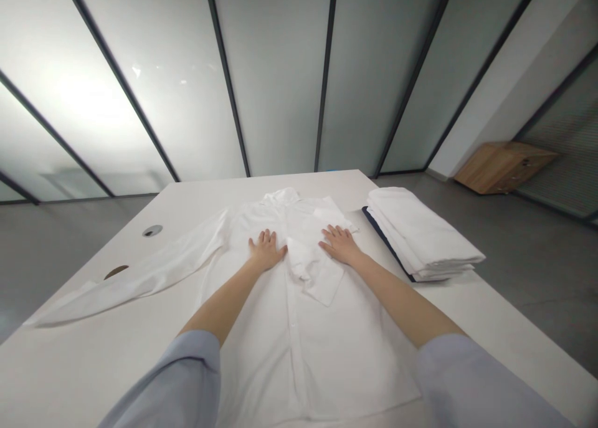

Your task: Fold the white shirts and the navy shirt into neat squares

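Note:
A white button-front shirt lies face up on the white table, its collar at the far end. One long sleeve stretches out to the left. The other sleeve is folded inward across the chest. My left hand rests flat on the upper chest, fingers apart, just left of the folded sleeve. My right hand presses palm down near the far shoulder, on the folded cloth. Neither hand grips anything. Light blue sleeves cover both forearms' lower ends.
A stack of folded white cloth sits on a dark navy board at the table's right side. Round holes pierce the table at left. Beyond its edges are a grey floor, frosted glass walls and a low wooden cabinet.

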A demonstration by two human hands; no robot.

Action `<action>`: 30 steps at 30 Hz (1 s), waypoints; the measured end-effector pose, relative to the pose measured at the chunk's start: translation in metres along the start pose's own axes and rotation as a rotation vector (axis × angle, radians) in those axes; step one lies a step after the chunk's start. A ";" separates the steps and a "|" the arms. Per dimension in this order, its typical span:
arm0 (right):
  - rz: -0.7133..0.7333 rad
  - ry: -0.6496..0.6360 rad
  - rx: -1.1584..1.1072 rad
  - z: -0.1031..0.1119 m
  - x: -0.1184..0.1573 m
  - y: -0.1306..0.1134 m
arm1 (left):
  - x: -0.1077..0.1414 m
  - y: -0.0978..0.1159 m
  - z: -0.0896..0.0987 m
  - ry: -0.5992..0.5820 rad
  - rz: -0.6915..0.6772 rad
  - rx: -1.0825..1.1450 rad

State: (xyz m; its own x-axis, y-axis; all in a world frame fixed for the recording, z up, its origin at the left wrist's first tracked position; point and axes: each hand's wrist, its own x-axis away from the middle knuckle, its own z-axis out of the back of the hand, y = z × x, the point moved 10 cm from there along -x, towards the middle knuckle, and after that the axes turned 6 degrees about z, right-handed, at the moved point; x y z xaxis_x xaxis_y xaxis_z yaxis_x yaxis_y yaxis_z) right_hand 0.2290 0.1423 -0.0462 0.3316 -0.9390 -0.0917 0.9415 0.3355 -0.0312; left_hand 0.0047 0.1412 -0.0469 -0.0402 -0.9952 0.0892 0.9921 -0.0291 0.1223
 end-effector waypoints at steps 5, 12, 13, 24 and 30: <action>-0.007 0.124 -0.042 0.021 -0.011 -0.005 | -0.007 0.007 0.021 0.163 -0.006 0.115; 0.001 0.124 -0.392 0.031 0.008 -0.018 | 0.026 0.022 0.025 0.245 -0.139 0.488; 0.006 0.114 -0.417 0.031 0.011 -0.021 | 0.031 0.022 0.022 0.252 -0.143 0.534; 0.000 0.210 -1.101 0.024 0.026 -0.033 | 0.045 0.015 0.017 0.234 -0.198 0.783; 0.070 -0.038 -1.403 0.035 0.032 -0.064 | 0.040 0.009 0.009 -0.004 -0.123 1.207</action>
State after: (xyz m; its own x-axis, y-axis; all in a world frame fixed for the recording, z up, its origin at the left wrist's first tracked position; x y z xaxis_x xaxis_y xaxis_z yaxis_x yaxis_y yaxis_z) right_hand 0.1818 0.0878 -0.0124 0.3970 -0.9113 -0.1087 0.0879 0.1556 -0.9839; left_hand 0.0112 0.1020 -0.0329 -0.1286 -0.9916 0.0154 0.2322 -0.0150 0.9726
